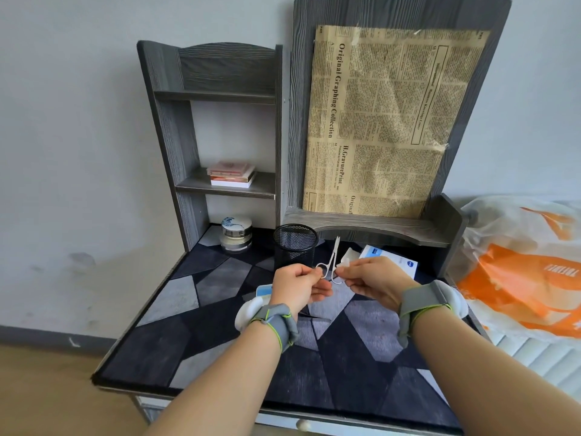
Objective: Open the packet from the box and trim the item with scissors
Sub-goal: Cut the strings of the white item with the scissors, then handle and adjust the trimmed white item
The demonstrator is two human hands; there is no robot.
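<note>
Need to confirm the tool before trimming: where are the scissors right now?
Head view, centre: the scissors are held above the desk mat, handle loops pinched between left hand and right hand, tips pointing up just right of the black mesh cup.

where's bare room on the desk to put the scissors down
Bare mat lies left of the left hand, from the jar to the front edge, and in front between the forearms. The back is crowded: jar, mesh cup, white pad and box sit close together, and a blue-white packet lies by the left wrist.
</note>
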